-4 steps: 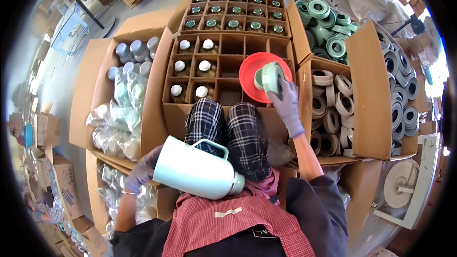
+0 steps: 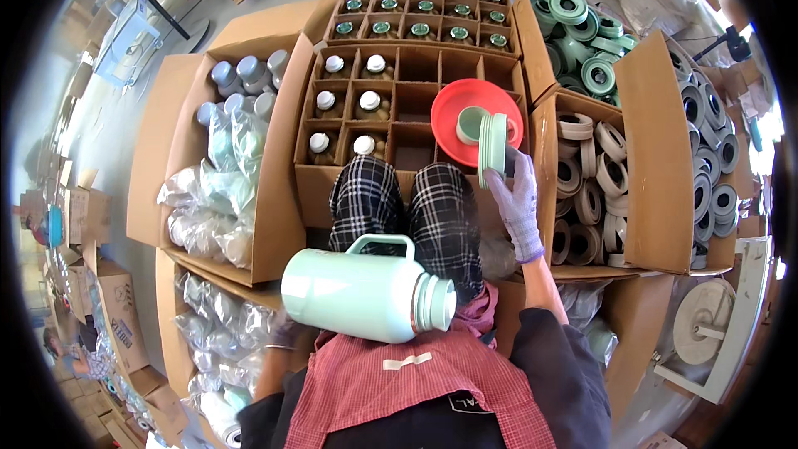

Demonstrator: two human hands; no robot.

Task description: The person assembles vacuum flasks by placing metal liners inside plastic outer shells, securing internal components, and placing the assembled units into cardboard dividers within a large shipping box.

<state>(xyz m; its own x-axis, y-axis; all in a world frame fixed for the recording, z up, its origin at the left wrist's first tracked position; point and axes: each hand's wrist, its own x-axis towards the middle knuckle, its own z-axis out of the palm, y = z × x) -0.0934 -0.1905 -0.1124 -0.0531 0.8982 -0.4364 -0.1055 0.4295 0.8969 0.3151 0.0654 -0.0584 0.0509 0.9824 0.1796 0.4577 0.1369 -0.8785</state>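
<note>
My right hand (image 2: 517, 209), in a pale grey glove, grips a light green threaded ring (image 2: 492, 150) by its lower edge. That ring stands on edge in front of a red dish (image 2: 449, 143), and a light green cup (image 2: 471, 124) lies in the dish. Across my lap rests a mint-green vacuum jug (image 2: 353, 289) on its side, handle up. Its stepped mouth end (image 2: 435, 303) points right. My gloved left hand (image 2: 285, 331) is at the lower edge of the jug's base, blurred, with its fingers hidden.
Ahead, a divided carton (image 2: 416, 120) holds several white-capped bottles (image 2: 370, 101); green-capped ones (image 2: 425, 6) fill another behind. Grey-capped bottles in plastic (image 2: 253, 73) stand in the left carton. Right-hand cartons hold green rings (image 2: 598, 75), cream rings (image 2: 612, 141) and grey rings (image 2: 701, 162).
My right hand has drawn the ring toward me, to the dish's near edge. The jug has swung more level, its mouth end rising, while my left hand has dropped below its base.
</note>
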